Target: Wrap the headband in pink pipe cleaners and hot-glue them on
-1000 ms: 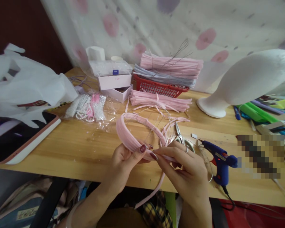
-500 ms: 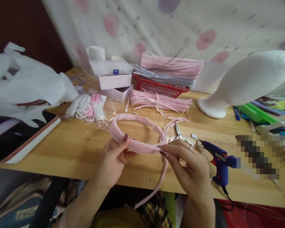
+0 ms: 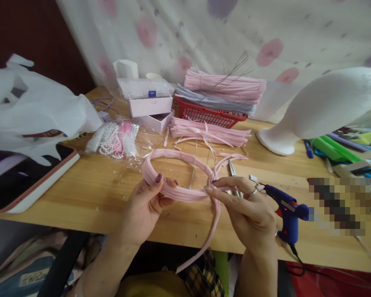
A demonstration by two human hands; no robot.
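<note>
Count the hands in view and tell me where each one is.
2. The left hand holds the near left side of the pink band; the right hand pinches its right side, where a strip hangs down. No other hand shows.

"Where does the head view sit?"
"Above the grip and back from it, facing forward and down."
"How near?"
"Close: left hand (image 3: 144, 206) and right hand (image 3: 249, 206) loom large, table (image 3: 108, 198) spreads around the grip, curtain (image 3: 200, 35) hangs beyond it."
</note>
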